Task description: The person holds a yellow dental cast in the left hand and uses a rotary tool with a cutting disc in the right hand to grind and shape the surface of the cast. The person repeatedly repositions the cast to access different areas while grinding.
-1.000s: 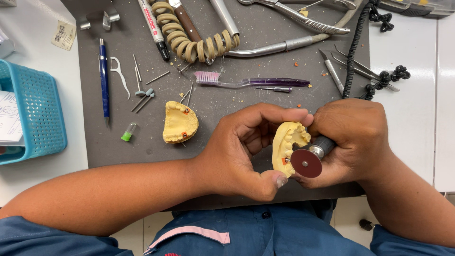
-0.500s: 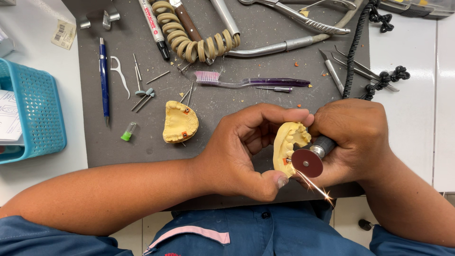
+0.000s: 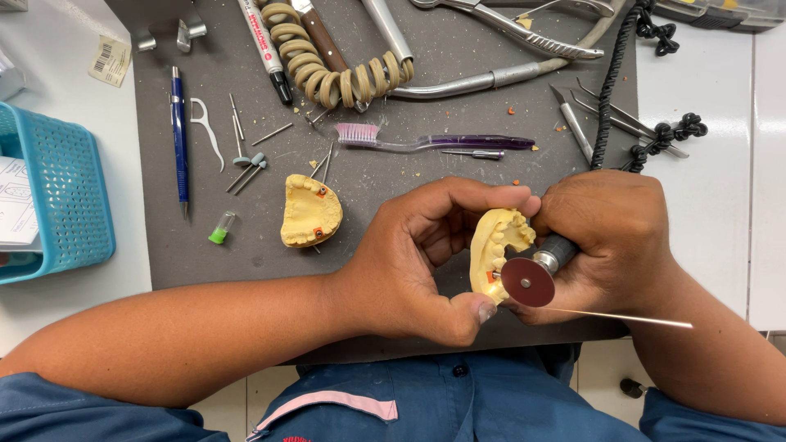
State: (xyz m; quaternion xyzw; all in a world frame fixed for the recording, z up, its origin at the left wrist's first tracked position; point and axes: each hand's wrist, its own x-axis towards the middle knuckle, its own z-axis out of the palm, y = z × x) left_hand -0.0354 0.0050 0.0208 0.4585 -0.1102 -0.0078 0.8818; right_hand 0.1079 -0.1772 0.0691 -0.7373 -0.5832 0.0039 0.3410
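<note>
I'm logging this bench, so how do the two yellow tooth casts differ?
The cast in hand is held on edge by the left hand, while the cast on the mat lies flat and untouched. A red disc from the right hand meets the held one; nothing touches the other. Both are yellow with orange marks.

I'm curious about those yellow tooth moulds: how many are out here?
2. One yellow dental cast lies on the grey mat, left of the hands; the other cast is held in the left hand, against the red disc.
</note>
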